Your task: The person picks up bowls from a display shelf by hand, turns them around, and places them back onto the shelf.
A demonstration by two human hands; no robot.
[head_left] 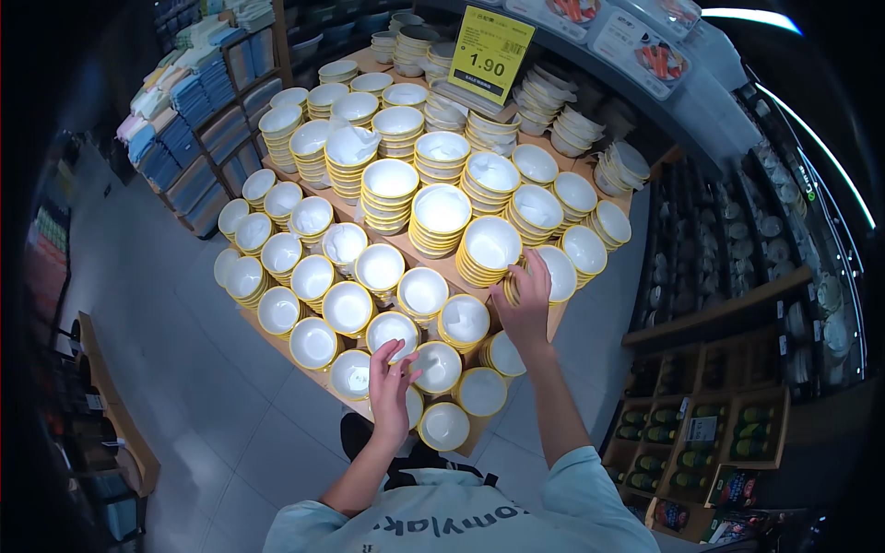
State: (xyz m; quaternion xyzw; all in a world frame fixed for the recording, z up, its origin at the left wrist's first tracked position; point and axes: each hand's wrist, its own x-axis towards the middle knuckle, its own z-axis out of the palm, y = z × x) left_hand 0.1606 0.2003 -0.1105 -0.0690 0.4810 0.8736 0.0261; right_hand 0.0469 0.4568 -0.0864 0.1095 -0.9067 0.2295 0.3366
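Observation:
My left hand [392,389] hovers over the front stacks with its fingers apart and nothing in them; a white bowl with a yellow rim [437,366] is just beside its fingertips. My right hand [525,302] is curled at the right of the display, thumb and fingers around yellow bowl rims [511,290]. How many bowls are in that grip is hidden. Close to its fingers stand a tall bowl stack [491,243] and another stack [559,273], partly behind the hand. Several bowls, such as one near the middle [464,318], have white wrapping inside.
The stacks stand on a stepped wooden display table [433,263]. A yellow price sign [490,53] reading 1.90 rises at the back. Folded towels [189,97] fill a shelf at left. Shelves of bottles [687,452] line the right side. Grey tiled floor [217,369] surrounds the table.

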